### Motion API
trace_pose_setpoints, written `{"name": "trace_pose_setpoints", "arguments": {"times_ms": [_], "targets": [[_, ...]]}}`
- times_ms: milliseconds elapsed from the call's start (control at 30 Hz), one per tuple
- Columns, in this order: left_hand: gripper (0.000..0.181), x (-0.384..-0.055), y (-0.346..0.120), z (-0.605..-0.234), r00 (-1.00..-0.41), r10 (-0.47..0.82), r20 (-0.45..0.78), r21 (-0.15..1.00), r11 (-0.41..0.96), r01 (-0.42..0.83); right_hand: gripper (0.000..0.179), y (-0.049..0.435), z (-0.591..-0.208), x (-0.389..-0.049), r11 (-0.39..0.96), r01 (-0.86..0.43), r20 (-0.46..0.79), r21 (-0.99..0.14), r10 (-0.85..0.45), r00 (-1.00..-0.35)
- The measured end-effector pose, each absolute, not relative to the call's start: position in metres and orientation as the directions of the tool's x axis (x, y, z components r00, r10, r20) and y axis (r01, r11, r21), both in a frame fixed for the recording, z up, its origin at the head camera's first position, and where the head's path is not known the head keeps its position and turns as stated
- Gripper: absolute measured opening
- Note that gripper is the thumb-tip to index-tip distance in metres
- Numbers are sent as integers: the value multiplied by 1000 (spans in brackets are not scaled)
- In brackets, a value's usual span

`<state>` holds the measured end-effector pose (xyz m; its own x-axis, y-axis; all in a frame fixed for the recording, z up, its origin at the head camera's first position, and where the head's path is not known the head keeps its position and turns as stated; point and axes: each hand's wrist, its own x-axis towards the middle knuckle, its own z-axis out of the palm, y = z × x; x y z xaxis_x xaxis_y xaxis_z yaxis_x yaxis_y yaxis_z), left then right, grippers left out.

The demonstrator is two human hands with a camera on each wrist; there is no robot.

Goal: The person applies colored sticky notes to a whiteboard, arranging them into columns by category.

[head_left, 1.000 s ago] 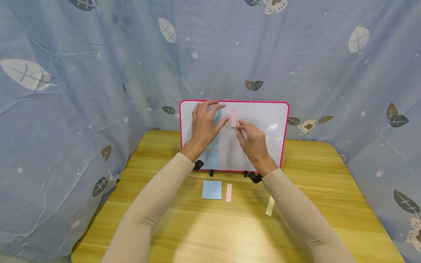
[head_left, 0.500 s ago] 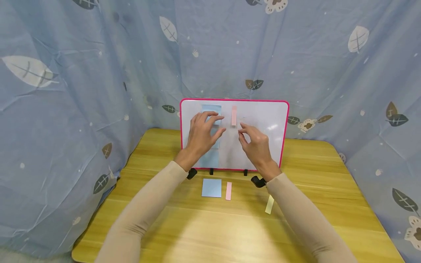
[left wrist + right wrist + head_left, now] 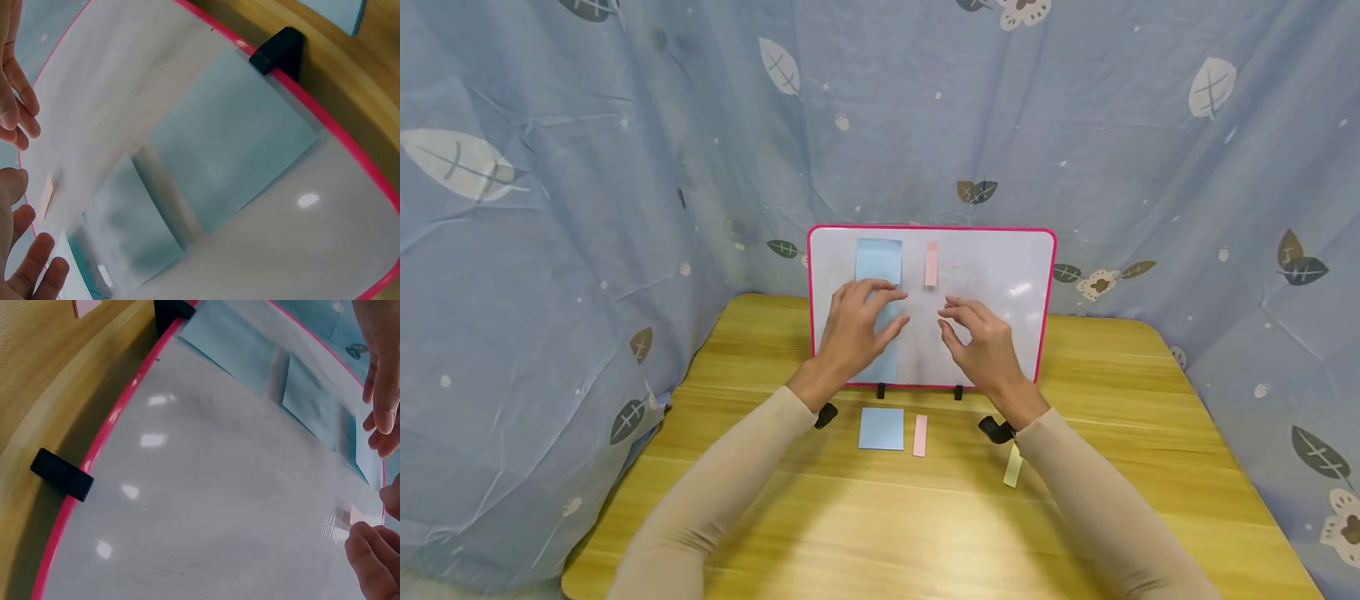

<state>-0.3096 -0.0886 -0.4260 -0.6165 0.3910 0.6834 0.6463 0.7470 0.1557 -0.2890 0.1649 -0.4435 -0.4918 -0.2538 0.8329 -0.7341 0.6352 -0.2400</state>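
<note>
My left hand (image 3: 853, 325) hovers before the blue notes on the whiteboard, fingers loosely curved and thumb apart, with nothing in it. To its right, my right hand (image 3: 987, 337) is also raised in front of the board, its bent fingertips a small gap from the thumb and nothing visible between them. A pink sticky strip (image 3: 931, 265) hangs on the board above and between both hands. Blue sticky notes form a column on the board's left: an upper note (image 3: 878, 260), a middle note (image 3: 132, 228) and a lower note (image 3: 234, 137). The left hand partly hides the column in the head view.
The pink-framed whiteboard (image 3: 992, 350) stands on black feet (image 3: 958, 392) on the wooden table (image 3: 880, 525). Before it lie a blue note pad (image 3: 882, 428), a pink strip pad (image 3: 920, 436) and a yellow strip (image 3: 1012, 467) near the right sleeve. A patterned curtain (image 3: 895, 108) hangs behind.
Both hands have drawn down and away from the pink strip on the board, which stays in place. The upper blue note, largely covered by the left hand before, now shows.
</note>
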Motion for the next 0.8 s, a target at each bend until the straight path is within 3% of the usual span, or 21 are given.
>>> {"name": "trace_pose_setpoints", "arguments": {"times_ms": [467,800], "targets": [[34,-297,-90,-444,-604,495,625,103,714,692,30,178,-460,-274,646,-702,693,-300,-357,-626],[38,-285,-92,-455,-612,559,560,104,685,721,34,182,-472,-267,645,-697,648,-314,-391,-654]]}}
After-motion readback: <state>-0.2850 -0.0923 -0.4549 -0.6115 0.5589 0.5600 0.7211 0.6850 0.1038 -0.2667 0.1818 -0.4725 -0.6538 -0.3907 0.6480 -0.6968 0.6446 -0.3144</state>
